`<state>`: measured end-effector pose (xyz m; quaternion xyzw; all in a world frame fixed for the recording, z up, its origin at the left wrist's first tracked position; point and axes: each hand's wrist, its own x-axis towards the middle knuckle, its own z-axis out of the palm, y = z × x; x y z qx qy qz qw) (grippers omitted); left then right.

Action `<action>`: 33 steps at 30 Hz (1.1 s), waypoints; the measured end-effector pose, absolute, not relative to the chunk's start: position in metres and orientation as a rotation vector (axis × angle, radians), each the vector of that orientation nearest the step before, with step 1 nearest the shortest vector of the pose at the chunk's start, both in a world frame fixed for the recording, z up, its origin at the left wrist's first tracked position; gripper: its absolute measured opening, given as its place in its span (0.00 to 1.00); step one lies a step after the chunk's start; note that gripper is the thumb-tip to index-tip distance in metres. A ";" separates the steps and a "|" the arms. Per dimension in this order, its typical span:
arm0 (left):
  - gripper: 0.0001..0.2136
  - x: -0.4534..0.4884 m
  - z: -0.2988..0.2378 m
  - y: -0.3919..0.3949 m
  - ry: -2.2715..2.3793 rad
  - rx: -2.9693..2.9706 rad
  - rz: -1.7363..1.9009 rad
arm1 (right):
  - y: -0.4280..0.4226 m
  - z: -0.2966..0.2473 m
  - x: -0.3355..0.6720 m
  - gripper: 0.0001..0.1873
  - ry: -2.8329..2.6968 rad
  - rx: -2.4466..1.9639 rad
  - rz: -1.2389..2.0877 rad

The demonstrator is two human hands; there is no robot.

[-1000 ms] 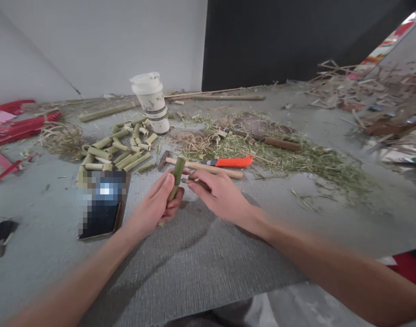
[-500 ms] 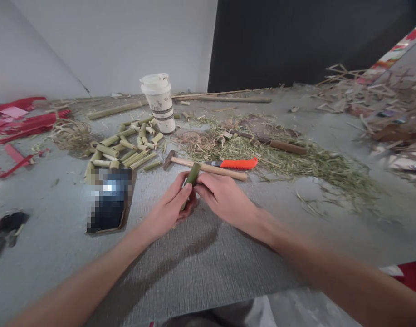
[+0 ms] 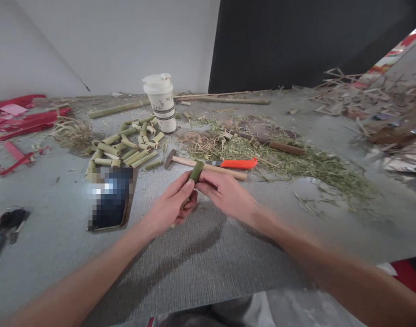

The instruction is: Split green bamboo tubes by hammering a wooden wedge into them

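My left hand (image 3: 172, 202) is wrapped round a short green bamboo piece (image 3: 196, 171), its thumb along the side. The bamboo tilts, with its upper end pointing away from me. My right hand (image 3: 226, 193) is closed, its bent fingers and thumb pressed against the bamboo's right side; their tips are partly hidden. Just beyond my hands lies a hammer (image 3: 185, 161) with a wooden handle. An orange-handled knife or saw (image 3: 239, 163) rests beside that handle. Cut bamboo pieces (image 3: 129, 150) are heaped to the left of the hammer.
A lidded paper cup (image 3: 163, 106) stands behind the bamboo heap. A phone (image 3: 110, 200) with a blurred screen lies left of my hands, and keys (image 3: 13, 222) farther left. Green shavings (image 3: 316, 163) spread rightward. A woven strip ball (image 3: 71, 131) sits near red material (image 3: 34, 125).
The bamboo piece has tilted slightly more to the right in my left hand. My right hand stays against it. The whole view has shifted a little.
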<state>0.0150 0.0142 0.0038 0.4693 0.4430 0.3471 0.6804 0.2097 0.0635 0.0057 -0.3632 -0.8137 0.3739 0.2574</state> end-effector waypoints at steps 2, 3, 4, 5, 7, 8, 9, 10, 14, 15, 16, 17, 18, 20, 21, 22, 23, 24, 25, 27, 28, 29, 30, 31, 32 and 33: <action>0.17 0.018 0.002 0.013 1.047 1.086 0.810 | 0.062 0.006 0.208 0.12 -2.211 -1.009 0.979; 0.16 0.019 0.000 0.012 1.092 1.119 0.840 | 0.061 0.005 0.207 0.13 -2.212 -1.021 0.959; 0.16 0.021 -0.003 0.011 1.149 1.163 0.879 | 0.059 0.004 0.206 0.13 -2.210 -1.034 0.941; 0.16 0.023 -0.006 0.010 1.211 1.214 0.919 | 0.058 0.003 0.204 0.13 -2.204 -1.046 0.922; 0.17 0.027 -0.011 0.008 1.324 1.316 0.977 | 0.055 0.000 0.200 0.14 -2.189 -1.075 0.887; 0.17 0.028 -0.013 0.008 1.360 1.360 0.994 | 0.054 -0.002 0.199 0.14 -2.181 -1.085 0.872; 0.17 0.029 -0.014 0.008 1.377 1.391 1.004 | 0.054 -0.003 0.198 0.14 -2.176 -1.090 0.858; 0.18 0.029 -0.014 0.009 1.380 1.408 1.011 | 0.054 -0.003 0.198 0.13 -2.177 -1.094 0.849; 0.17 0.027 -0.007 0.017 1.281 1.366 0.952 | 0.057 0.004 0.202 0.12 -2.250 -1.133 0.862; 0.16 0.027 -0.003 0.018 1.246 1.339 0.929 | 0.058 0.006 0.204 0.12 -2.273 -1.150 0.866; 0.15 0.026 0.000 0.020 1.214 1.308 0.909 | 0.059 0.009 0.206 0.13 -2.288 -1.160 0.865; 0.14 0.025 0.003 0.021 1.190 1.271 0.892 | 0.061 0.011 0.207 0.14 -2.295 -1.160 0.861; 0.14 0.025 0.005 0.021 1.174 1.226 0.879 | 0.062 0.012 0.208 0.14 -2.295 -1.151 0.856; 0.14 0.025 0.008 0.020 1.163 1.116 0.850 | 0.064 0.012 0.208 0.15 -2.284 -1.111 0.856; 0.14 0.026 0.008 0.020 1.162 1.059 0.839 | 0.065 0.011 0.207 0.16 -2.273 -1.086 0.861; 0.15 0.027 0.008 0.019 1.170 1.017 0.840 | 0.065 0.010 0.206 0.16 -2.258 -1.061 0.869; 0.16 0.029 0.008 0.018 1.191 1.007 0.860 | 0.064 0.010 0.205 0.15 -2.241 -1.038 0.880; 0.16 0.030 0.007 0.016 1.227 1.041 0.900 | 0.063 0.010 0.204 0.15 -2.222 -1.022 0.890; 0.15 0.031 0.007 0.015 1.274 1.118 0.955 | 0.061 0.011 0.204 0.15 -2.202 -1.014 0.896; 0.14 0.033 0.007 0.014 1.354 1.317 1.057 | 0.059 0.014 0.204 0.15 -2.168 -1.020 0.901; 0.14 0.034 0.007 0.013 1.362 1.372 1.072 | 0.059 0.015 0.205 0.15 -2.161 -1.023 0.903; 0.14 0.033 0.007 0.013 1.346 1.361 1.059 | 0.060 0.015 0.206 0.14 -2.167 -1.019 0.911; 0.14 0.033 0.008 0.013 1.312 1.287 1.026 | 0.062 0.015 0.207 0.14 -2.181 -1.001 0.924; 0.14 0.032 0.008 0.014 1.267 1.174 0.982 | 0.064 0.014 0.208 0.14 -2.206 -0.970 0.942; 0.15 0.032 0.009 0.015 1.230 1.057 0.945 | 0.067 0.012 0.209 0.14 -2.233 -0.937 0.962; 0.16 0.031 0.009 0.016 1.207 0.964 0.920 | 0.070 0.010 0.209 0.15 -2.254 -0.907 0.974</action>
